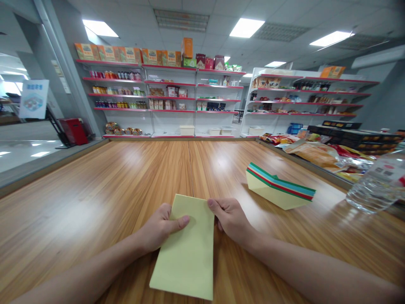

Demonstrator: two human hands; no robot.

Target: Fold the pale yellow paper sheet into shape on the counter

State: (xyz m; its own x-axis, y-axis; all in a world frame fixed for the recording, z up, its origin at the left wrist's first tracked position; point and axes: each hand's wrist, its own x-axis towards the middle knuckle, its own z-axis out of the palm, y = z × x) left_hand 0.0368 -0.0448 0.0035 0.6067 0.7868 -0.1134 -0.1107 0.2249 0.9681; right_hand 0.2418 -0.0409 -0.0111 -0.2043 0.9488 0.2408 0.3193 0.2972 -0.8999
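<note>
Your left hand (160, 228) pinching the folded pale yellow paper sheet (188, 245) with thumb on top, your right hand (229, 217) gripping its right edge, sheet lying on the wooden counter (110, 190); stack of coloured paper sheets (278, 190) resting nearby

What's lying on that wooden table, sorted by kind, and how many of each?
Yellow sheet, held flat by left hand and right hand: 1
Stack of coloured paper: 1
Clear plastic bottle, lying at the right edge: 1
Total: 3
</note>
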